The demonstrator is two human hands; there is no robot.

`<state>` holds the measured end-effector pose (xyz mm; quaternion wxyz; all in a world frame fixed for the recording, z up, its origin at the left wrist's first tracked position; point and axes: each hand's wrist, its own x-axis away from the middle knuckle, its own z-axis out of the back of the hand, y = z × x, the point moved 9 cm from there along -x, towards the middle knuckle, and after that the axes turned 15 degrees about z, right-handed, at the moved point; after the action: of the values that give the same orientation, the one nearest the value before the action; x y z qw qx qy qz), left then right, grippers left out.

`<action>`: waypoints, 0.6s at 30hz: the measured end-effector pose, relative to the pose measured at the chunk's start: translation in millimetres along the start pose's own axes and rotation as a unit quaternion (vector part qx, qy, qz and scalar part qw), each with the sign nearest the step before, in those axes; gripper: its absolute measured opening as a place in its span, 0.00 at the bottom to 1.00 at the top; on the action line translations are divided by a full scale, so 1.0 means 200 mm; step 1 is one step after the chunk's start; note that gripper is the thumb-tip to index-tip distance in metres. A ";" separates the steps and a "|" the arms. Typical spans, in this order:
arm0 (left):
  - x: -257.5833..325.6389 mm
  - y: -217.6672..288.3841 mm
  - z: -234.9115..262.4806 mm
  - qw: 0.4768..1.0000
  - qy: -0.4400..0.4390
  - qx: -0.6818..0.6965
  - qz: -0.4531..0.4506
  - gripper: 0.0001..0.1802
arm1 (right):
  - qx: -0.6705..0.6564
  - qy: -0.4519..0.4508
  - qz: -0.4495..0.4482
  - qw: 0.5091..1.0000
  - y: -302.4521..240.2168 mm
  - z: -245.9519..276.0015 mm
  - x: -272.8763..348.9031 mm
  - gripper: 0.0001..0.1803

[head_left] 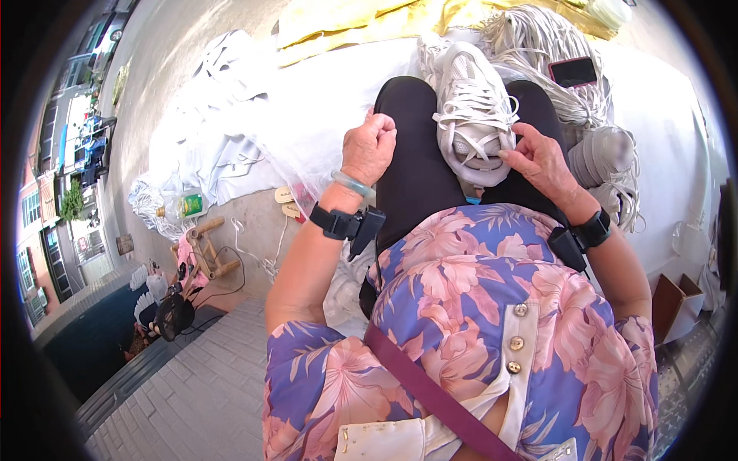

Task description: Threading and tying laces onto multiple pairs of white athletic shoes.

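A white sneaker (470, 107) rests between my black-trousered thighs, its toe pointing away from me. White shoelaces (478, 123) cross over its tongue in loose loops. At the right edge of the shoe's opening, my right hand (544, 163) has its thumb and forefinger closed on the sneaker beside the laces. My left hand (370, 150) is raised over my left thigh, apart from the shoe. Its fingers are curled in, and whatever they may hold is hidden. Another pale shoe (430, 52) lies partly hidden behind the first one.
Bundled white laces (538, 38) lie beyond my right knee, with a dark phone (573, 72) on them. Rolled grey lace (603, 154) sits to the right. White cloth (207, 146) spreads at left, near a wooden stool (211, 250). A brown-and-white box (676, 307) stands at lower right.
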<state>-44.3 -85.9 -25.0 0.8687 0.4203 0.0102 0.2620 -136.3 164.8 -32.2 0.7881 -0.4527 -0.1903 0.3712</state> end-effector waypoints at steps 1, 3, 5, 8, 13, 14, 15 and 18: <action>0.03 0.03 -0.02 1.000 0.003 -0.022 -0.021 0.03 | 0.056 -0.013 0.013 0.998 -0.02 -0.01 -0.01 0.25; 0.07 0.10 -0.07 0.998 -0.001 -0.041 -0.053 0.03 | 0.115 -0.036 0.008 0.993 -0.03 -0.01 -0.02 0.28; 0.11 0.20 -0.10 0.991 0.009 -0.064 -0.120 0.02 | 0.168 -0.050 0.007 0.984 -0.02 -0.02 -0.02 0.29; 0.13 0.28 -0.17 0.987 -0.008 -0.083 -0.134 0.02 | 0.151 -0.065 0.013 0.986 -0.01 -0.03 -0.01 0.31; 0.15 0.34 -0.25 0.978 -0.025 -0.123 -0.166 0.04 | 0.174 -0.035 0.015 0.984 0.02 -0.01 0.01 0.29; 0.16 0.35 -0.25 0.980 -0.030 -0.116 -0.157 0.05 | 0.183 -0.040 0.018 0.982 0.02 -0.02 0.01 0.28; 0.16 0.35 -0.25 0.979 -0.032 -0.116 -0.165 0.05 | 0.178 -0.049 0.031 0.982 0.00 -0.02 0.01 0.27; 0.15 0.33 -0.26 0.983 -0.025 -0.100 -0.154 0.05 | 0.185 -0.048 0.038 0.981 0.02 -0.02 0.00 0.26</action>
<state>-59.8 -0.4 -3.7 0.9361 0.3315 0.0267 0.1144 -134.5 163.5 -38.0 0.8335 -0.2873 -0.1384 0.4511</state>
